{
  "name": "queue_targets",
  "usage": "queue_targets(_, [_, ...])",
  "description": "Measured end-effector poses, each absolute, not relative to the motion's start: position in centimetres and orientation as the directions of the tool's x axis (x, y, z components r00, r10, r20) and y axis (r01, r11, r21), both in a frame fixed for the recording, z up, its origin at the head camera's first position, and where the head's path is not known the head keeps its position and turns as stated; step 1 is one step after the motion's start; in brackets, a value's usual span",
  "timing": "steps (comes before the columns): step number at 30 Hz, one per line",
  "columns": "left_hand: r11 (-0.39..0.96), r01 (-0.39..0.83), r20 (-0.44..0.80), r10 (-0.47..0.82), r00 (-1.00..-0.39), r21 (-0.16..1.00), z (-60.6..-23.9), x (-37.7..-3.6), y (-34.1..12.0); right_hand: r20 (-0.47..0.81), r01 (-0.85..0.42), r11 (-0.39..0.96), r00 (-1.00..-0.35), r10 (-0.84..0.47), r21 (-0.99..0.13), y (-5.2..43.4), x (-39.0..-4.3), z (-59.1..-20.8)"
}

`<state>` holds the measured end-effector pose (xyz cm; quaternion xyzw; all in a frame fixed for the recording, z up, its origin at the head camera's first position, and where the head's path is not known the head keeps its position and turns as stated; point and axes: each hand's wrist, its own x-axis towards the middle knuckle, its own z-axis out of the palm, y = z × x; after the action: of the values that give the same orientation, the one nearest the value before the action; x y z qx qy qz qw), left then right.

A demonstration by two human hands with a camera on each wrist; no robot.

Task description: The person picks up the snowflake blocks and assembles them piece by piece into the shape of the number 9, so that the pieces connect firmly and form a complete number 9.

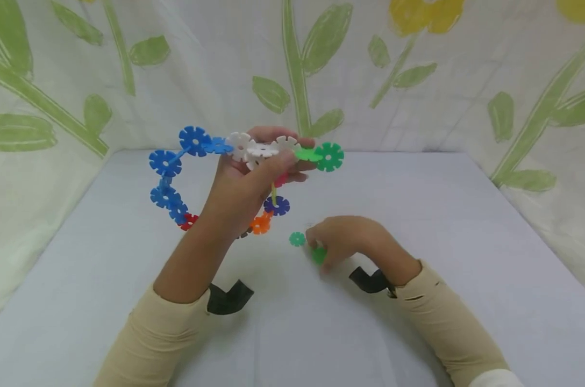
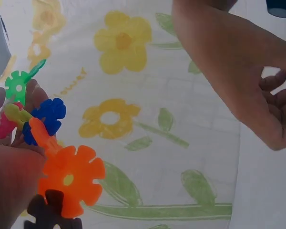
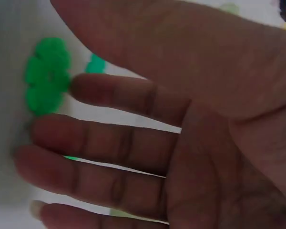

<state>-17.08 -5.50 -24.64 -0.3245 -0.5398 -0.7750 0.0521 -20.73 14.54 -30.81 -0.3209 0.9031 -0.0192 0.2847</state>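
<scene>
Beige sleeves frame the near edge of the grey worktop (image 1: 466,226), and from them both hands reach forward. Raised above the surface, the left hand (image 1: 246,183) grips a chain of snowflake discs (image 1: 195,142), its fingers curled round the white ones; blue discs curve away to the left, green ones jut right, and purple, orange and red hang beneath. Low on the worktop, the right hand (image 1: 343,242) has its fingers at a bright green disc (image 1: 319,255), apparently picking it up, though the closure is unclear. A second, teal disc (image 1: 297,239) lies just beside. Next, the picked disc's slot would need aligning with the chain's open end.
</scene>
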Motion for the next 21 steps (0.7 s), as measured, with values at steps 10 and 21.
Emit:
queue_targets(10, [-0.493,0.361,0.538,0.281,-0.795,0.792,-24.7,-17.1,-5.2,-0.523,-0.535,0.83,-0.668,-0.529,-0.156,14.5,-20.5,-32.4])
queue_targets(21, [-0.455,0.39,0.542,0.271,-0.795,0.8,-24.3,-16.9,-5.6,-0.564,-0.452,0.884,-0.764,-0.314,0.121,16.0,-20.9,-30.4])
